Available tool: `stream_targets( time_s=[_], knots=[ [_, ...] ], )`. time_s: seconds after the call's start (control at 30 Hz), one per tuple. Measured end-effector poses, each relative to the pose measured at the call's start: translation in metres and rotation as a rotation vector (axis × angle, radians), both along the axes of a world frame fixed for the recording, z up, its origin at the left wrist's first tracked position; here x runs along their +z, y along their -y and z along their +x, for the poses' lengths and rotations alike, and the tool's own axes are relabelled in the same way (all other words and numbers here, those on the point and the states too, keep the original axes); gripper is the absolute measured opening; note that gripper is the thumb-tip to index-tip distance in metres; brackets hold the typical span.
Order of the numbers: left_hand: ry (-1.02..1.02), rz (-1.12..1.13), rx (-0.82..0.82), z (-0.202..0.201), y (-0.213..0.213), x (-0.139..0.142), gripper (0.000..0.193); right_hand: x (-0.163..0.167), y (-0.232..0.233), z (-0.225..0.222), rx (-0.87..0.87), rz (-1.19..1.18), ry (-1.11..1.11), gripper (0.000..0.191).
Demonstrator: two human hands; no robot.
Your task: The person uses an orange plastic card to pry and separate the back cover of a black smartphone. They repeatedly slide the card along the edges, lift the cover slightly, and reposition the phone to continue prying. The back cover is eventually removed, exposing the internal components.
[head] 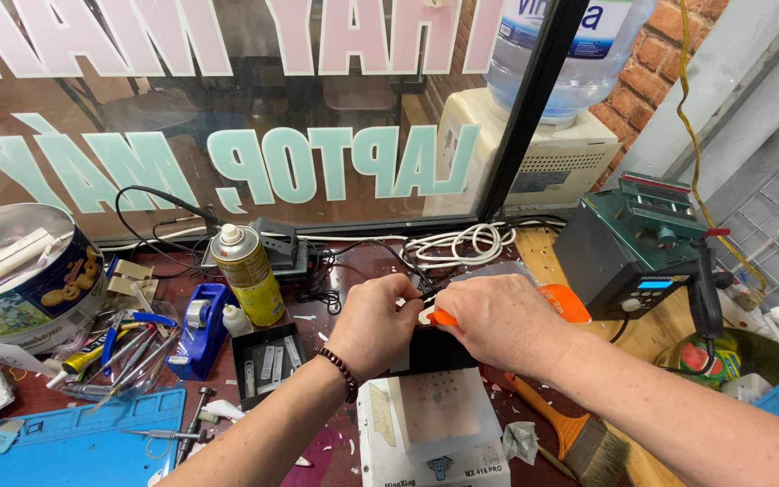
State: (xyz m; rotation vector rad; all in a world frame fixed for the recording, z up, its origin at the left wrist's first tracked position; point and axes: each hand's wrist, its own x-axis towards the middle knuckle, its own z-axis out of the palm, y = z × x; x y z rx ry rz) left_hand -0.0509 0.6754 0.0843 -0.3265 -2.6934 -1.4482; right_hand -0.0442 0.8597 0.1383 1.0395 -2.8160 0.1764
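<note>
In the head view, both hands meet over a flat black device [439,350] that lies on top of a white machine [435,424], the landmark for everything here. The left hand [373,323], with a bead bracelet at its wrist, curls over the device's near-left edge, fingers bent together and pressing down; what its fingertips grip is hidden. The right hand [496,320] pinches an orange-handled tool [444,317] between thumb and forefinger, its tip at the device's far edge between the two hands. This looks like the prying or scraping step, the tool working along that edge. The next move likely calls for a steady hold from the left hand and a shallow, careful slide of the tool. Left of the machine stands a small black parts tray [268,361], beyond it a yellow spray can [247,273]; right of it lies a paintbrush [570,433].
</note>
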Motion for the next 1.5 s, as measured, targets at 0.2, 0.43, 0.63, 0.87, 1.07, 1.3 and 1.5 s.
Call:
stream_targets(
  time_s=[0.2, 0.43, 0.63, 0.87, 1.07, 1.3, 1.5],
  knots=[
    [0.026, -0.012, 0.019, 0.003, -0.001, 0.003, 0.016, 0.0, 0.0, 0.0, 0.043, 0.017, -0.004, 0.017],
    [0.016, -0.004, 0.013, 0.01, -0.002, 0.007, 0.015, 0.002, 0.004, 0.0, 0.033, 0.055, 0.056, 0.012],
    [-0.001, 0.0, 0.023, 0.011, -0.004, 0.007, 0.015, 0.006, 0.009, -0.001, 0.016, 0.142, 0.098, 0.007],
    [0.021, 0.013, 0.037, 0.008, -0.004, 0.003, 0.015, 0.011, 0.016, -0.002, 0.011, 0.215, 0.091, 0.005],
    [-0.002, 0.023, 0.059, 0.01, -0.005, 0.008, 0.014, 0.015, 0.021, 0.001, -0.058, 0.2, 0.156, 0.008],
    [0.156, 0.651, 0.253, -0.01, 0.061, -0.02, 0.021, 0.015, 0.019, 0.012, -0.097, 0.121, 0.19, 0.022],
    [0.494, 0.764, 0.721, 0.037, 0.234, -0.103, 0.027, 0.017, 0.02, 0.014, -0.18, 0.142, 0.259, 0.022]
  ],
)
